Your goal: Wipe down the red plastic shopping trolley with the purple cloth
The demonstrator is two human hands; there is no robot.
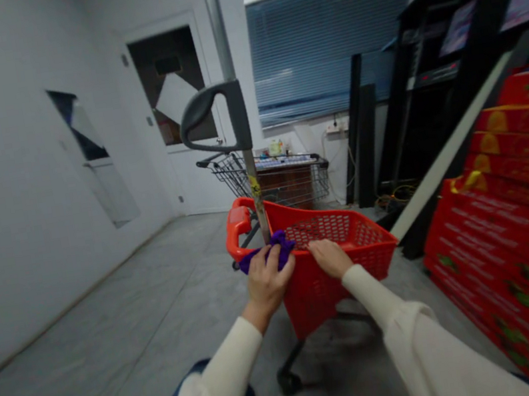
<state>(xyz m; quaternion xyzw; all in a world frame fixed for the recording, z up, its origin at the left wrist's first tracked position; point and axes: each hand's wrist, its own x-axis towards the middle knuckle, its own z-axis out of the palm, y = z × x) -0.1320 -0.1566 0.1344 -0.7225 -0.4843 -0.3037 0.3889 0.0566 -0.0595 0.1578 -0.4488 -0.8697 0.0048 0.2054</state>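
Red plastic shopping cart (319, 297) stands directly ahead of the wearer, with both hands at its top edge. The left hand (267, 283) has its fingers curled and closed on a bunched purple cloth (268, 256), which is pressed against the rim near the foot of a metal pole (218, 23). The right hand (331, 258) lies over the rim further along, its fingers together and bent across the edge, with no object in them; whether it grips the rim or only rests there cannot be determined. White sleeves (377, 294) cover both forearms. The pole carries a grey handle grip (217, 114) above the cart, and an orange handle (238, 229) forms the cart's left end. A wire shopping cart (286, 177) stands beyond, near the far wall and below a window blind (334, 37). Stacked red cartons (517, 250) with printed fruit designs occupy the right side, in front of black shelving (457, 78). The floor is grey tile (112, 318), and a white door (172, 105) stands in the far corner.
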